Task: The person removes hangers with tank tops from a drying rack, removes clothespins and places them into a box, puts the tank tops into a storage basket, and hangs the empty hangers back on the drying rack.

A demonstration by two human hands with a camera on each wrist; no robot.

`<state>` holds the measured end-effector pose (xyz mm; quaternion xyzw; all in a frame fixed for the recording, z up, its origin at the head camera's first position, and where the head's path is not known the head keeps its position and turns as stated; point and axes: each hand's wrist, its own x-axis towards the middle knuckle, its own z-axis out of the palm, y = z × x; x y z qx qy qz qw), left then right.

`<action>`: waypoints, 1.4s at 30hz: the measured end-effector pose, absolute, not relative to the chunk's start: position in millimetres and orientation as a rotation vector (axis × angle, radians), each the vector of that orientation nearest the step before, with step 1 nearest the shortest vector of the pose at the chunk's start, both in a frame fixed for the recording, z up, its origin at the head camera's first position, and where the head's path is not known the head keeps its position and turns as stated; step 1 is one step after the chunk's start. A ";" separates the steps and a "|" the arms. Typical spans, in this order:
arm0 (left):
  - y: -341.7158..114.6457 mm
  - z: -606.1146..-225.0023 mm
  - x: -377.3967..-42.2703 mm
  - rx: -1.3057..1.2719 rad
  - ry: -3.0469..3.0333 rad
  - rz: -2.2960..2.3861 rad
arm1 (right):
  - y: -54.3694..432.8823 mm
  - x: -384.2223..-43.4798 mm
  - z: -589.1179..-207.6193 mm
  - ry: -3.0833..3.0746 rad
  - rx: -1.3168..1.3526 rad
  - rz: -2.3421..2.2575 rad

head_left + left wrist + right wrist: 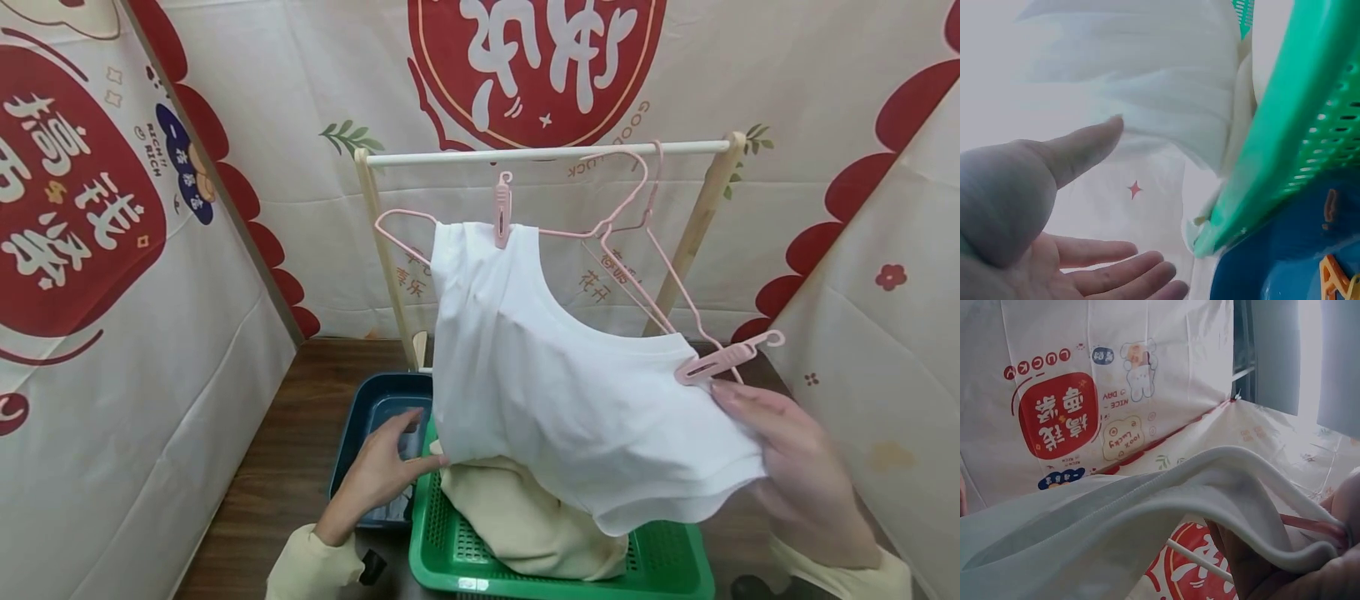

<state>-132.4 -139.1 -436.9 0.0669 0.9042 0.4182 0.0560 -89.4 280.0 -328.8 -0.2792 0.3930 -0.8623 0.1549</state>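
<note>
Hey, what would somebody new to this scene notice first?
Probably the white top, slanting across the head view's middle, gripped at one side by the right hand. Below it, a bright green basket holds cream cloth. Above, a big red emblem marks the backdrop.

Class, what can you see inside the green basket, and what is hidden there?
A bunched cream cloth lies inside the green basket. In the head view, the white top hides the cloth's far part; anything beneath the cloth is covered.
</note>
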 end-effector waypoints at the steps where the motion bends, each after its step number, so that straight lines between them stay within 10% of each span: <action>1: -138.3 -435.8 -132.5 0.218 2.746 1.277 | 279.9 -89.5 -329.7 1.123 -0.798 -2.466; 42: -127.5 -405.9 -141.5 0.462 2.694 1.638 | 285.1 -88.4 -358.7 1.850 -0.558 -2.393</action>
